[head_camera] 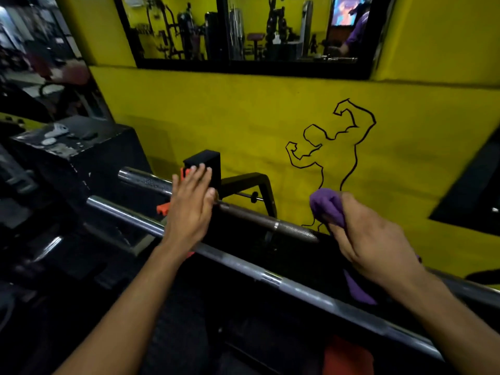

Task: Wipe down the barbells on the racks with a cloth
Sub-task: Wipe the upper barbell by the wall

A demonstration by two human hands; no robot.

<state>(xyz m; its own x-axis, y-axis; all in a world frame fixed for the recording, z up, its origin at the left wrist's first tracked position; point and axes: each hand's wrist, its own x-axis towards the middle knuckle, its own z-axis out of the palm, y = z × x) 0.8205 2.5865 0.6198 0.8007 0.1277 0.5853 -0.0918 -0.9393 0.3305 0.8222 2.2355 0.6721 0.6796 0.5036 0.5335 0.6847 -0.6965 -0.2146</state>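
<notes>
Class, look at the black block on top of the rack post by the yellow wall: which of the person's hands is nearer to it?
Left. The left hand has its fingertips reaching the black block, while the right hand, gripping the purple cloth, is off to the block's right.

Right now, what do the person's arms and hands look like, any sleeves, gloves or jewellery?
Both forearms are bare up to the frame edge, with no sleeves showing. The left hand and right hand wear no gloves, and no rings, watch or wristbands are visible.
</notes>
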